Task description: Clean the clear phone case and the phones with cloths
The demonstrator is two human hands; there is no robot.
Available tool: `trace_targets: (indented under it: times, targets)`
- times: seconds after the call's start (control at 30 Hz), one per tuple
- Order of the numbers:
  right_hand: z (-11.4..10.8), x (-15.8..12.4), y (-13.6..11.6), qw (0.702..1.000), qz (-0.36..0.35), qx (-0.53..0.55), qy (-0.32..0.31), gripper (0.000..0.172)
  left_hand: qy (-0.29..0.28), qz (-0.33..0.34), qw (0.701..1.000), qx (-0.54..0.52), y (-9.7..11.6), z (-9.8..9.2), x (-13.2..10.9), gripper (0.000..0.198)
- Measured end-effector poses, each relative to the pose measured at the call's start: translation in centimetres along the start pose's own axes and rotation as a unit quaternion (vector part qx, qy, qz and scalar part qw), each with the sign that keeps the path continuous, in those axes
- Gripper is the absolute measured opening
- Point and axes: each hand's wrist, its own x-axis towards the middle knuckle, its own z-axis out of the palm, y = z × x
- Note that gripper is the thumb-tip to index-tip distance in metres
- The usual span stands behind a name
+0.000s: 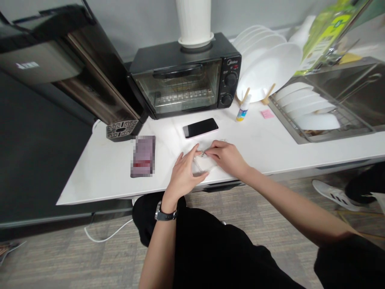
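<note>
On the white counter, a flat see-through piece that looks like a clear phone case point(207, 163) lies between my hands, partly hidden by them. My left hand point(185, 174) spans its left end, thumb on the near edge and fingers on the far one. At the far edge of the clear case, the fingers of my right hand point(224, 155) are pinched together. A tiny dark item shows at their tips, too small to name. Just beyond my hands lies a phone point(201, 128) with a black screen, touched by neither hand.
Left of my hands lies a blurred purple packet point(143, 154). Behind stand a drinks dispenser point(99, 88) and a toaster oven point(186, 80) topped by a white pot point(195, 20). To the right are a small spray bottle point(243, 110), a pink note point(267, 114), racked plates point(270, 68) and a sink point(355, 124).
</note>
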Motion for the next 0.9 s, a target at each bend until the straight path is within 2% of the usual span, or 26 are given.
trace_targets:
  times: [0.07,0.17,0.3,0.37,0.43,0.53,0.63,0.7,0.8,0.9]
  targets:
    - [0.6,0.2,-0.9,0.996,-0.047,0.068,-0.029,0.023,0.003,-0.003,1.0,-0.002,-0.1,0.1,0.0,0.1]
    - [-0.2,-0.2,-1.2,0.98,-0.096,0.145,-0.099,0.02,0.007,-0.006,1.0,0.0,0.0,0.1,0.0,0.101]
    - [-3.1,-1.0,0.5,0.979,-0.044,0.115,-0.16,0.015,0.002,0.003,1.0,0.008,0.3,0.0,-0.1,0.101]
    - [-4.4,-1.1,1.8,0.987,-0.007,0.055,-0.151,0.016,0.002,0.003,1.0,0.011,0.4,0.0,-0.1,0.1]
    - [-5.0,-1.0,2.8,0.993,0.025,-0.022,-0.113,0.021,0.002,0.0,1.0,0.013,0.4,-0.1,-0.1,0.099]
    - [-4.1,-0.5,3.1,0.994,0.048,-0.089,-0.039,0.024,-0.002,0.0,1.0,0.012,0.3,-0.1,0.0,0.098]
    - [-1.7,-0.2,2.0,0.998,0.029,-0.058,0.006,0.024,-0.006,0.003,1.0,0.008,0.1,-0.1,0.0,0.1]
    - [-0.3,-0.1,0.8,1.0,-0.001,-0.01,0.012,0.023,-0.007,0.003,1.0,0.004,0.0,-0.1,0.0,0.1]
    - [0.3,-0.3,-0.7,0.993,-0.075,0.087,-0.039,0.022,-0.008,-0.004,1.0,0.006,0.1,0.0,0.0,0.098]
    - [-1.3,-0.9,-0.6,0.975,-0.12,0.139,-0.127,0.024,-0.006,-0.001,1.0,0.02,0.2,0.1,-0.1,0.097]
